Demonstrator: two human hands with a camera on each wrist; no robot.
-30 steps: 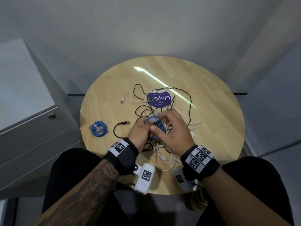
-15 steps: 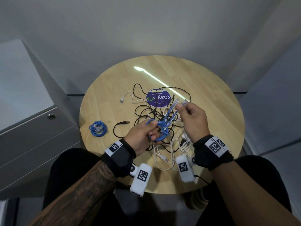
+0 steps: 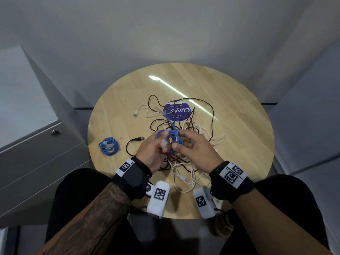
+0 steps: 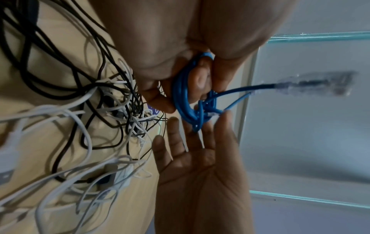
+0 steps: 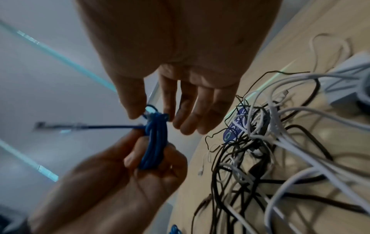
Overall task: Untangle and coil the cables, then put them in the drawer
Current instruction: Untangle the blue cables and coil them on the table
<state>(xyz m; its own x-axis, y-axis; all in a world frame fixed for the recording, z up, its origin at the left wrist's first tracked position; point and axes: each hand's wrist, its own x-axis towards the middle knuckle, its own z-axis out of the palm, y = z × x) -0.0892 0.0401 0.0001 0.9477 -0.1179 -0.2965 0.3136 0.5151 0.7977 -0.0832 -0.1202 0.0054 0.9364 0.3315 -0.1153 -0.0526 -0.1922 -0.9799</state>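
Head view shows the left hand [image 3: 151, 150] holding a small coil of blue cable [image 3: 170, 138] above the tabletop [image 3: 239, 126], its fingers curled round the bundle. The right hand [image 3: 195, 151] is just beside it at 3 o'clock, with the fingers almost straight and relaxed; thumb and forefinger touch the coil on both sides, but a real pinch I cannot confirm. The long axis of the coil runs roughly from 6 to 12 o'clock in this view. One free end leaves the coil toward 11 o'clock and finishes in a clear plug [image 3: 161, 112], near a purple round sticker [image 3: 177, 112]. In the left wrist view this plug [image 4: 312, 86] is blurred and points away from the hand.

Under the hands a tangle of black cables [image 3: 202, 111] and white cables [image 3: 185, 179] lies on the tabletop. A second blue cable coil [image 3: 109, 146] lies flat at 9 o'clock, well apart from the tangle. At the far left stands a grey drawer unit [image 3: 36, 153], drawers closed.
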